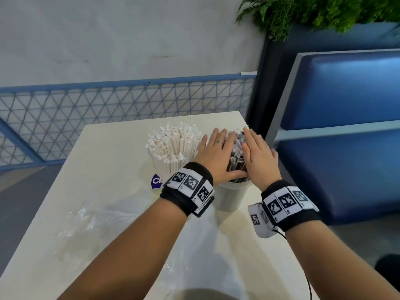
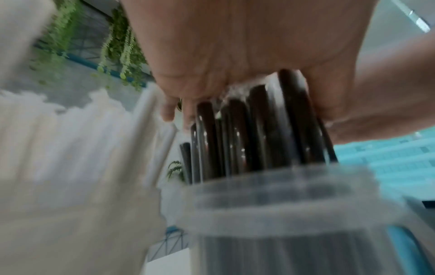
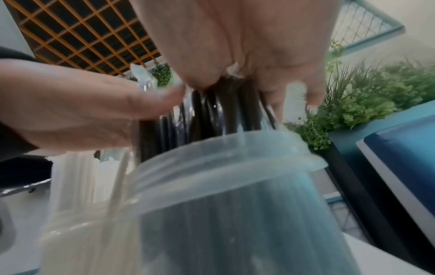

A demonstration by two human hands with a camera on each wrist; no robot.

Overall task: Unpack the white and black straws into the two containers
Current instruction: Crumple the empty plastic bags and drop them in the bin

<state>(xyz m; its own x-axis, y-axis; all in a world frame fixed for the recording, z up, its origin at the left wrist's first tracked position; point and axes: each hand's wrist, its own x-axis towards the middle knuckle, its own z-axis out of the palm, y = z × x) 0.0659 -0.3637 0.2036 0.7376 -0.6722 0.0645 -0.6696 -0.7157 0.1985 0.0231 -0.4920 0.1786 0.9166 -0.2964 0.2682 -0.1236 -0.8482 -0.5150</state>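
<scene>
Black straws [image 1: 237, 165] in clear wrappers stand upright in a translucent container [image 1: 231, 195] near the table's far right edge. My left hand [image 1: 216, 152] lies flat over their tops, its thumb along the front of the bundle. Beside it my right hand [image 1: 257, 152] presses down on them with straight fingers. White straws [image 1: 173, 144] fill a second container [image 1: 159, 169] just to the left. The left wrist view has my palm [image 2: 235, 55] on the black straws [image 2: 247, 134]. In the right wrist view my right palm [image 3: 247, 46] covers the same straws [image 3: 212, 115] above the container rim [image 3: 235, 158].
Crumpled clear plastic bags [image 1: 97, 224] lie on the white table [image 1: 108, 159] in front of the containers. A blue padded bench [image 1: 346, 126] stands close past the table's right edge. Behind are a blue mesh fence [image 1: 108, 105] and a green plant [image 1: 313, 14].
</scene>
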